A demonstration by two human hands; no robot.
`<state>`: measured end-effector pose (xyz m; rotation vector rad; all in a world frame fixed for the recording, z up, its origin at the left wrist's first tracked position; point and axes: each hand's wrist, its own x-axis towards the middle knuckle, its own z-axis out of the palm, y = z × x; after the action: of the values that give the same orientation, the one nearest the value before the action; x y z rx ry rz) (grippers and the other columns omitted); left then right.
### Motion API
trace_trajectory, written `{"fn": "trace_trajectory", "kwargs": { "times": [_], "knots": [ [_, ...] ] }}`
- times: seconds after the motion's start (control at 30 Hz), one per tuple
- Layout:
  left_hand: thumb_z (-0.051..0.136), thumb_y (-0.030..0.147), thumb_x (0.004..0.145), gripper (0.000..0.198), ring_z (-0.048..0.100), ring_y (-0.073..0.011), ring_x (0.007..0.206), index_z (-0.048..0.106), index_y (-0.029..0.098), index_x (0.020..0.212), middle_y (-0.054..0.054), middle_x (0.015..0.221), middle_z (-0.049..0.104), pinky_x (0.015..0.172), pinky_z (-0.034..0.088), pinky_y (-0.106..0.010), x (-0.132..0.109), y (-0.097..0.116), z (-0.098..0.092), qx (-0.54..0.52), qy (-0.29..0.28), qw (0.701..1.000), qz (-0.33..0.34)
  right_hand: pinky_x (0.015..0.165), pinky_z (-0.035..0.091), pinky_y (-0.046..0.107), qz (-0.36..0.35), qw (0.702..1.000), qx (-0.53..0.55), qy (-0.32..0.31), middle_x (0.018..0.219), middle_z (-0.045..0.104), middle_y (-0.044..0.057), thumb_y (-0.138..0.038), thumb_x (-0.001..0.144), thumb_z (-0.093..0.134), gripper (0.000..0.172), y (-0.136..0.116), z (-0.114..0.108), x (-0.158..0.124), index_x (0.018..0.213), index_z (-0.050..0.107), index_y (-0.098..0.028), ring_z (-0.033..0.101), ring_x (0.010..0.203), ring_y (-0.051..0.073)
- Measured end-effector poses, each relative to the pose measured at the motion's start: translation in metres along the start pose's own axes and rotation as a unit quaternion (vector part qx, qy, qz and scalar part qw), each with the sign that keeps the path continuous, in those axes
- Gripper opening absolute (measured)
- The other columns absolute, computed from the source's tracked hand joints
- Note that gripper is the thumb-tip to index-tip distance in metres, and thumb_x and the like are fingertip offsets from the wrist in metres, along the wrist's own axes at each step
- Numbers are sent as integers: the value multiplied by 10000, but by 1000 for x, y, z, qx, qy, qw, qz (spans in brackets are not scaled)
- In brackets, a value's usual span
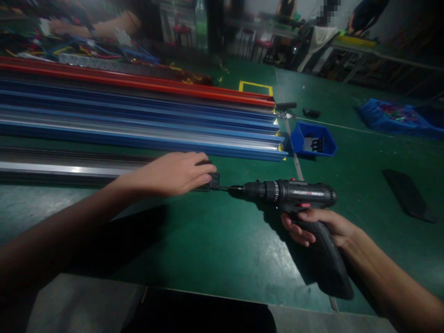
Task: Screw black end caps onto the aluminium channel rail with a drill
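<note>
My right hand [315,226] is wrapped round the handle of a black cordless drill [301,194], its bit pointing left. The bit's tip meets a small black end cap [215,180] at the end of a long dark metal profile [79,170]. My left hand [183,173] lies over that end, fingers curled on the cap and profile. Whether the bit sits in a screw is too small to tell.
Beyond the profile lie several blue profiles [138,125] and a red one [138,78]. A blue bin [314,138] with black parts stands behind the drill. A dark flat piece [409,196] lies at right. Another person's arm [114,25] reaches among wires at the far left.
</note>
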<state>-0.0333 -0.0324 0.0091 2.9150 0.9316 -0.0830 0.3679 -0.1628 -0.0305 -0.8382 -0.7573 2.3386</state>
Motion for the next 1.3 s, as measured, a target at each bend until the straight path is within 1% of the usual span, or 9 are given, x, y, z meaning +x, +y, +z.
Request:
{"fn": "trace_trajectory", "kwargs": {
  "times": [0.2, 0.33, 0.57, 0.93, 1.17, 1.3],
  "knots": [
    [202, 525, 1114, 571, 639, -260, 1105, 628, 306, 1425, -105, 1320, 620, 934, 487, -379, 0, 0, 1, -3, 0, 1000, 1, 587, 559, 220, 5, 1000, -6, 6, 783, 659, 57, -305, 915, 781, 287, 1, -1, 0, 1029, 793, -42, 533, 526, 69],
    [206, 519, 1114, 566, 631, -270, 1135, 624, 307, 1432, -105, 1328, 623, 957, 482, -393, 0, -1, 1, -11, 2, 1000, 3, 593, 560, 223, 5, 1000, -7, 6, 783, 655, 57, -307, 914, 783, 291, 1, -3, 0, 1036, 791, -42, 541, 534, 73],
    [201, 526, 1115, 565, 635, -265, 1099, 623, 300, 1414, -105, 1304, 623, 920, 483, -390, 1, -1, 1, -15, 0, 1000, 8, 596, 561, 226, 7, 1000, -4, 6, 776, 662, 56, -304, 920, 777, 286, 2, -3, 0, 1041, 794, -45, 551, 534, 74],
    [208, 524, 1114, 564, 625, -270, 1132, 630, 298, 1413, -98, 1313, 627, 943, 477, -392, 0, -1, 0, -27, -2, 1000, 4, 600, 571, 225, 7, 1000, -2, 1, 780, 664, 52, -309, 929, 780, 285, 2, -3, -1, 1038, 799, -47, 548, 532, 69],
    [226, 515, 1114, 551, 626, -270, 1140, 629, 294, 1418, -107, 1332, 633, 944, 479, -390, 0, 0, 0, -28, 1, 1000, 4, 598, 564, 224, 15, 1000, -7, 23, 771, 671, 56, -323, 923, 787, 283, 0, -1, -2, 1031, 811, -62, 549, 538, 78],
    [239, 510, 1113, 536, 627, -256, 1118, 634, 298, 1407, -96, 1310, 643, 939, 475, -374, 0, 0, -1, -27, 6, 1000, 5, 589, 558, 226, 10, 1000, -9, 11, 771, 663, 57, -327, 922, 787, 296, 1, -3, -1, 1035, 806, -54, 541, 533, 75]
  ]
}}
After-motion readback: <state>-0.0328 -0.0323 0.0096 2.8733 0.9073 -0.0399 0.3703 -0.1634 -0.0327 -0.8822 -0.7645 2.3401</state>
